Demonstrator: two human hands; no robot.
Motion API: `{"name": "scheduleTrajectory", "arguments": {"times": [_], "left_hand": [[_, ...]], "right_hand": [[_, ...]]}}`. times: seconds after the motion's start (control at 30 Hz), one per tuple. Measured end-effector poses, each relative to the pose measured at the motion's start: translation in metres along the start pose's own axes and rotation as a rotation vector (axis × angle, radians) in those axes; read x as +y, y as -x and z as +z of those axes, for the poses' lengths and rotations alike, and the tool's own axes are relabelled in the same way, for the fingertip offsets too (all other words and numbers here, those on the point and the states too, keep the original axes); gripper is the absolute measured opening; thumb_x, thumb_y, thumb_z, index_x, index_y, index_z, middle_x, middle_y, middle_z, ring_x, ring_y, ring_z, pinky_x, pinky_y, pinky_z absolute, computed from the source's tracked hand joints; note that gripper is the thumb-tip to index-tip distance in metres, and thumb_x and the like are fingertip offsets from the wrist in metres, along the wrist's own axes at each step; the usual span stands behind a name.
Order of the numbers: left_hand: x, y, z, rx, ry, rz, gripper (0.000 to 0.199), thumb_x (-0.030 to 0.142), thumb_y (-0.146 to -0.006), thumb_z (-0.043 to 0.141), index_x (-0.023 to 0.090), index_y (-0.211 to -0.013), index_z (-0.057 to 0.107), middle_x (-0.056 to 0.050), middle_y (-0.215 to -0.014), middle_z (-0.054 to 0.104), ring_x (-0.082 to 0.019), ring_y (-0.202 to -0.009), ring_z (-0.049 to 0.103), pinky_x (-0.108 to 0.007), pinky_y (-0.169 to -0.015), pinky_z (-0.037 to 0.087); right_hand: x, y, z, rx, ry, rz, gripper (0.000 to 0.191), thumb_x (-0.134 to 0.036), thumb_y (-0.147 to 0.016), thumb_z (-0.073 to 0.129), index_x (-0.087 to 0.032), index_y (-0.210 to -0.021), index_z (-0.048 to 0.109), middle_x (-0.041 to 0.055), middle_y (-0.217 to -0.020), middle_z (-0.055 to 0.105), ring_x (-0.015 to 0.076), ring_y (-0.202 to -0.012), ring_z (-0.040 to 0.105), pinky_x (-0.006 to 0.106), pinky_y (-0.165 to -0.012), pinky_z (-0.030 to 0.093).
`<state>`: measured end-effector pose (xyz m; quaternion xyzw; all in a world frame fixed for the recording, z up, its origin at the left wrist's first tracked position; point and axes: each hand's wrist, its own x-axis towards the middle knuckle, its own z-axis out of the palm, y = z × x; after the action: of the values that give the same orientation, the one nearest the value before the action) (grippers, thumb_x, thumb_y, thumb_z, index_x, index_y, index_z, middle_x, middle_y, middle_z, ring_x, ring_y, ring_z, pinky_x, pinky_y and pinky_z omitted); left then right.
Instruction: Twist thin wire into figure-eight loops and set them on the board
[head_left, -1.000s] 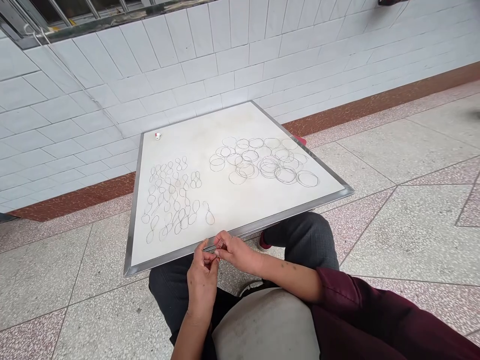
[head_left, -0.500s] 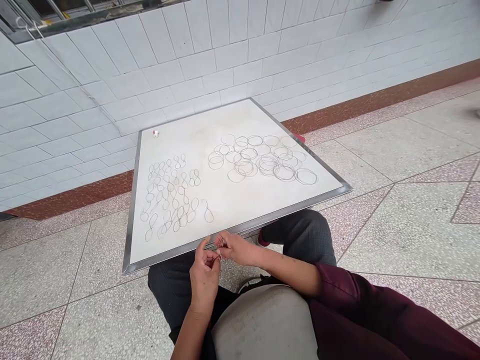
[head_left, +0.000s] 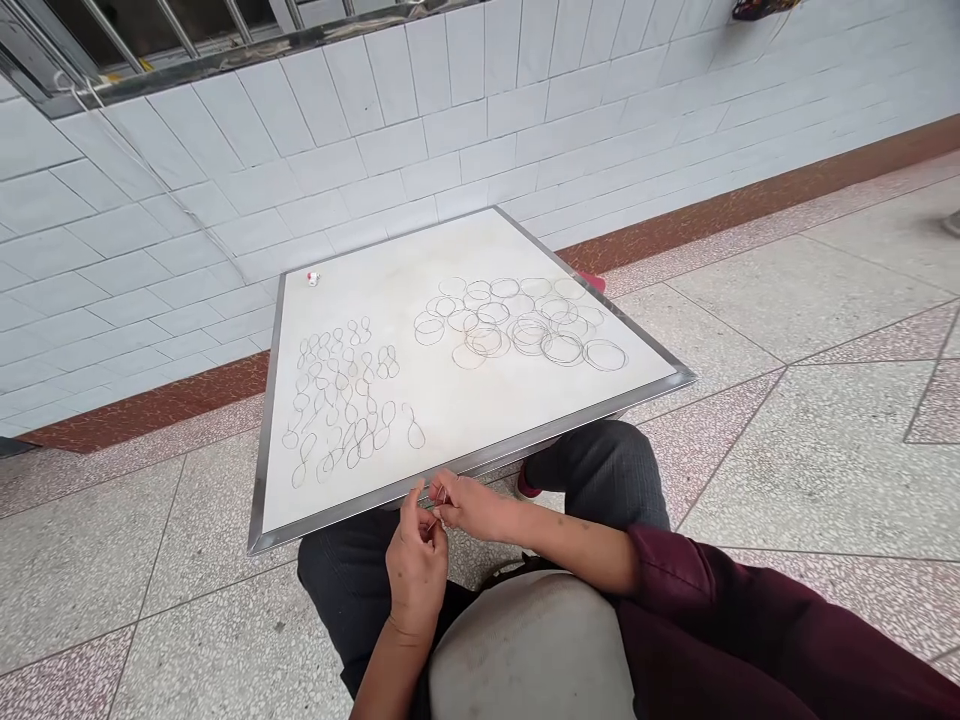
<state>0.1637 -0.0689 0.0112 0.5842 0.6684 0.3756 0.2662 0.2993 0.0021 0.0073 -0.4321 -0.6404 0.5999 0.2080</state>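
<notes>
My left hand (head_left: 415, 570) and my right hand (head_left: 480, 510) meet just below the near edge of the white table (head_left: 480, 410). Between their fingertips is a thin wire loop (head_left: 443, 495), mostly hidden by the fingers. Both hands pinch it, thumbs against fingers. Figure-eight wire loops (head_left: 416, 434) lie in a loose group on the left half of the tabletop. Round wire rings (head_left: 604, 355), several of them overlapping, are spread over the right half.
A small red-and-white object (head_left: 313, 279) lies near the table's far left corner. Metal trim (head_left: 562, 422) edges the tabletop. Behind it stands a white tiled wall (head_left: 360, 170) with a barred window (head_left: 187, 30). My knees (head_left: 615, 470) are under the near edge.
The camera view has shifted slightly. My left hand has turned a little and come closer to my right, fingers still on the wire. The wire pieces on the table lie as before.
</notes>
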Motion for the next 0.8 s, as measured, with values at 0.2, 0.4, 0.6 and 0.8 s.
{"name": "scheduleTrajectory", "arguments": {"times": [0.2, 0.4, 0.6, 0.8], "left_hand": [[0.003, -0.005, -0.01, -0.077, 0.457, -0.243, 0.072, 0.025, -0.074, 0.068, 0.016, -0.14, 0.039, 0.004, -0.07, 0.062, -0.016, -0.067, 0.06, -0.029, -0.068, 0.049], [0.002, -0.006, -0.014, -0.12, 0.535, -0.272, 0.074, 0.026, -0.073, 0.072, 0.017, -0.139, 0.04, 0.004, -0.07, 0.063, -0.014, -0.065, 0.059, -0.028, -0.067, 0.048], [0.002, -0.007, -0.013, -0.126, 0.523, -0.276, 0.069, 0.029, -0.072, 0.072, 0.017, -0.135, 0.046, 0.003, -0.071, 0.063, -0.016, -0.066, 0.06, -0.029, -0.064, 0.049], [0.008, -0.008, -0.015, -0.134, 0.506, -0.284, 0.067, 0.032, -0.073, 0.073, 0.017, -0.133, 0.048, 0.001, -0.073, 0.064, -0.017, -0.068, 0.061, -0.031, -0.065, 0.05]], "right_hand": [[0.005, -0.001, -0.011, -0.241, -0.26, -0.113, 0.012, -0.03, -0.095, 0.051, -0.019, -0.099, 0.048, -0.0017, -0.078, 0.056, 0.0126, -0.069, 0.06, 0.028, -0.066, 0.051], [0.002, 0.001, -0.019, -0.279, -0.223, -0.173, 0.026, -0.044, -0.096, 0.05, -0.019, -0.097, 0.049, -0.0004, -0.076, 0.059, 0.0136, -0.07, 0.061, 0.03, -0.068, 0.053], [-0.002, 0.003, -0.016, -0.193, -0.159, -0.191, 0.025, -0.043, -0.097, 0.047, -0.02, -0.093, 0.054, -0.0005, -0.075, 0.059, 0.0138, -0.07, 0.06, 0.029, -0.067, 0.052], [-0.006, 0.003, -0.014, -0.147, -0.202, -0.152, 0.031, -0.048, -0.097, 0.045, -0.019, -0.092, 0.056, 0.0, -0.072, 0.059, 0.0145, -0.069, 0.06, 0.029, -0.068, 0.052]]}}
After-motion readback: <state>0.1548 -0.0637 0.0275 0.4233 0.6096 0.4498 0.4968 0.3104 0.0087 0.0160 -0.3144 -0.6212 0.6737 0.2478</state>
